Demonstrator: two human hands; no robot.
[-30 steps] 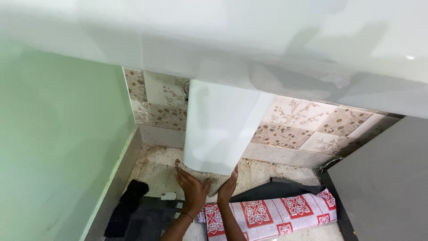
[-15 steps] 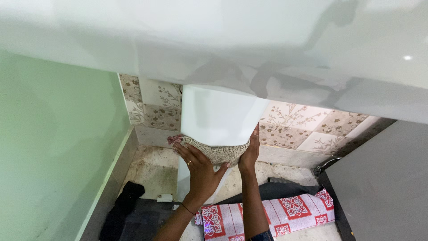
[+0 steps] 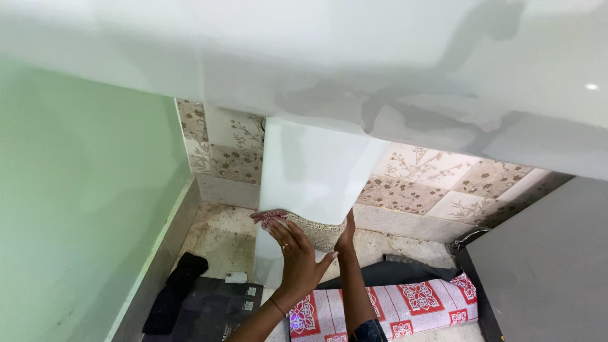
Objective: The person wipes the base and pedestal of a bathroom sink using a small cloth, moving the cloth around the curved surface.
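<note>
I see one beige knitted cloth with a reddish edge (image 3: 311, 229) pressed against the white ceramic basin pedestal (image 3: 313, 174), low on its front. My left hand (image 3: 296, 256) lies flat and spread over the cloth; my right hand (image 3: 346, 233) grips its end at 3 o'clock. On the speckled floor (image 3: 218, 237): one red-and-white patterned mat (image 3: 392, 304) at 5 o'clock, one black cloth (image 3: 174, 291) at 8 o'clock.

Right hand's fingers (image 3: 348, 223) behind pedestal (image 3: 310, 183); cloth (image 3: 310, 229) partly covered.
</note>
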